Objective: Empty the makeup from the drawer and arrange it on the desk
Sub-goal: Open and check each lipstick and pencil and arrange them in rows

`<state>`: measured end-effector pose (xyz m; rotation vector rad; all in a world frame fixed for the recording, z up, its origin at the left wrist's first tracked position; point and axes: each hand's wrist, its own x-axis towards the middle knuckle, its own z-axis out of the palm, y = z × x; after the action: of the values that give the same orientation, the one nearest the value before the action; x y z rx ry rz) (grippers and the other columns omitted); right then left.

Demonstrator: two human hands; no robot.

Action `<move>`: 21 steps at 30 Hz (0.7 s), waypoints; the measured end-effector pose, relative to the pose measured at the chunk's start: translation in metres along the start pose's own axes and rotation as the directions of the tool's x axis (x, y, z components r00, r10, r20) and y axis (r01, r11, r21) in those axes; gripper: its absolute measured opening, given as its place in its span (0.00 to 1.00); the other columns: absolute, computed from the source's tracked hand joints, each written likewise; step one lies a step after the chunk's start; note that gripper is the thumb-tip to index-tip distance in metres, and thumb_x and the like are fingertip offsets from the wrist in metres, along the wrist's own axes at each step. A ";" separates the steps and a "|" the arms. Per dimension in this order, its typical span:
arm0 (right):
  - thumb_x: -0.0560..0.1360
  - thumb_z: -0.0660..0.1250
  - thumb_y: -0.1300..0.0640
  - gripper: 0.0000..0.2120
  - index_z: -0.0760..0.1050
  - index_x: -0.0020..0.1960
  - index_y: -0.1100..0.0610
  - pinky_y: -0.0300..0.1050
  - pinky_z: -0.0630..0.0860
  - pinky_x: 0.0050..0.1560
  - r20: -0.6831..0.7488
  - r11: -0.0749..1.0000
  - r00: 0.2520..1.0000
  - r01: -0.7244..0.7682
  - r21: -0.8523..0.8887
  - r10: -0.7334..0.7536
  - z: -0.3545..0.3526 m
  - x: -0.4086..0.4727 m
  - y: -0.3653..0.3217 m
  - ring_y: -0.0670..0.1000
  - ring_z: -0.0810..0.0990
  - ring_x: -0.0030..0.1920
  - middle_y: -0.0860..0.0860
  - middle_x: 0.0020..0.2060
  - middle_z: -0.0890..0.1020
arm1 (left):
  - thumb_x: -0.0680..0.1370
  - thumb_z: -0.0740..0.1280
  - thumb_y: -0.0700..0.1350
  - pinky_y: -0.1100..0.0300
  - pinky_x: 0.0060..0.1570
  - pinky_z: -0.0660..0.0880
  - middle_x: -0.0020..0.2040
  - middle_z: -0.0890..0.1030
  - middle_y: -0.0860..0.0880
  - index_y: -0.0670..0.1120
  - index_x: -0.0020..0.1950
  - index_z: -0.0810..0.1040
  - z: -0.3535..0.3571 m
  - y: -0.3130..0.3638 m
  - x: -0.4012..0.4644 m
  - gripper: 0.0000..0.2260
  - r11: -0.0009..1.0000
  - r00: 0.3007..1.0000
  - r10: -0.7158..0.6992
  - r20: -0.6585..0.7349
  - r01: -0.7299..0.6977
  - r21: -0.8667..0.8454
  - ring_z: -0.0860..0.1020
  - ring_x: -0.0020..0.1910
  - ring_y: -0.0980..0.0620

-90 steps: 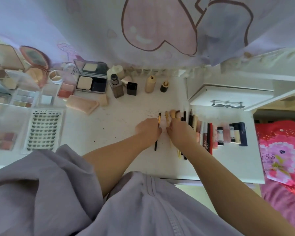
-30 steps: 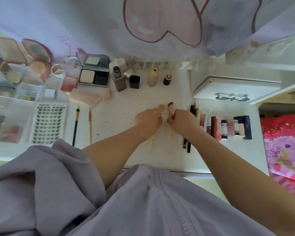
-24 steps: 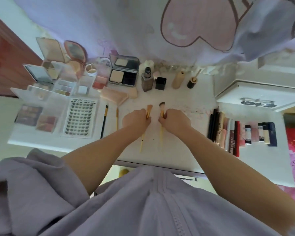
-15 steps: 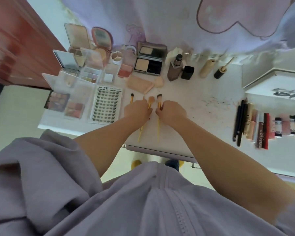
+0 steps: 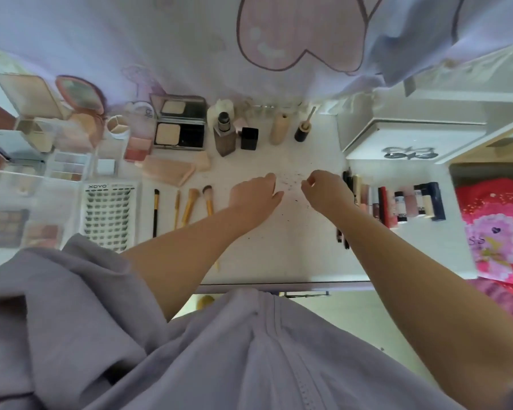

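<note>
Both hands have let go of the two gold-handled brushes they held half a second ago; those now lie with the others in the row of brushes (image 5: pixel 184 207) on the white desk (image 5: pixel 282 261), and the hands have come back to the middle. That row of four lies just right of the lash tray (image 5: pixel 108 216), handles toward the person, bristles away.

Right of the brushes the left hand (image 5: pixel 253 199) hovers over the desk with fingers loosely bent and nothing in it. Right of that, with a gap between them, the right hand (image 5: pixel 323 192) has its fingers curled inward; whether it pinches anything is too small to tell. Dark specks (image 5: pixel 290 180) dot the desk between the two hands.

Right of the right hand lies a row of pencils and lipstick tubes (image 5: pixel 397 202), side by side. Behind the brushes, toward the curtain (image 5: pixel 190 39), stand an open black compact (image 5: pixel 179 130), a dark foundation bottle (image 5: pixel 224 134), a small black cube (image 5: pixel 249 139), a beige tube (image 5: pixel 279 128) and a small dark bottle (image 5: pixel 302 131). Left of the lash tray sit clear eyeshadow palettes (image 5: pixel 15 208) and open pink compacts (image 5: pixel 80 96). A pink cloth (image 5: pixel 498 226) lies well to the right, beyond the desk edge.
</note>
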<state>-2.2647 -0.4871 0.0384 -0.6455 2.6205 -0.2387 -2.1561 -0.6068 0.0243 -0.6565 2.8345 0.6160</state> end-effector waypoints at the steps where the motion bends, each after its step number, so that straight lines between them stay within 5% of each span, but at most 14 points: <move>1: 0.79 0.56 0.53 0.11 0.75 0.51 0.58 0.43 0.68 0.40 -0.003 1.000 1.000 -0.016 -0.009 0.016 -0.010 0.004 0.016 0.52 0.73 0.40 0.50 0.39 0.75 | 0.80 0.55 0.54 0.58 0.29 0.61 0.34 0.69 0.52 0.48 0.45 0.63 0.006 0.019 0.007 0.11 0.999 1.000 0.028 0.012 -0.028 -0.024 0.69 0.34 0.49; 5: 0.77 0.56 0.58 0.08 0.73 0.43 0.58 0.45 0.71 0.40 0.036 0.997 0.997 -0.071 -0.014 0.071 -0.037 0.020 0.062 0.57 0.77 0.44 0.54 0.40 0.77 | 0.81 0.54 0.53 0.58 0.34 0.63 0.40 0.72 0.51 0.48 0.46 0.64 0.032 0.081 0.031 0.09 0.994 0.993 0.073 0.097 -0.065 -0.086 0.70 0.36 0.50; 9: 0.77 0.56 0.58 0.11 0.76 0.47 0.61 0.49 0.76 0.45 0.106 0.997 0.992 -0.067 -0.041 0.071 -0.041 0.035 0.078 0.58 0.78 0.46 0.56 0.44 0.79 | 0.81 0.54 0.52 0.57 0.36 0.65 0.50 0.77 0.47 0.44 0.56 0.70 0.049 0.116 0.049 0.14 0.999 0.984 0.026 0.177 -0.018 -0.048 0.76 0.43 0.46; 15: 0.79 0.57 0.52 0.11 0.74 0.46 0.58 0.45 0.68 0.39 0.146 0.986 0.989 0.012 -0.168 0.013 -0.032 0.048 0.077 0.55 0.76 0.42 0.54 0.41 0.78 | 0.79 0.56 0.46 0.61 0.26 0.59 0.41 0.75 0.51 0.46 0.54 0.73 0.053 0.128 0.060 0.09 0.994 0.970 -0.110 0.218 0.112 0.003 0.71 0.33 0.52; 21: 0.79 0.57 0.44 0.21 0.75 0.37 0.59 0.42 0.70 0.36 0.262 0.999 0.964 0.040 0.016 -0.042 -0.037 0.052 0.061 0.50 0.75 0.33 0.53 0.32 0.77 | 0.79 0.58 0.48 0.59 0.33 0.63 0.46 0.75 0.49 0.46 0.56 0.71 0.039 0.098 0.048 0.09 0.996 0.997 0.007 0.072 -0.001 -0.091 0.71 0.38 0.51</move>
<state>-2.3473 -0.4563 0.0364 -0.6789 2.3527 -0.1661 -2.2406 -0.5284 0.0116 -0.6303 2.7557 0.7576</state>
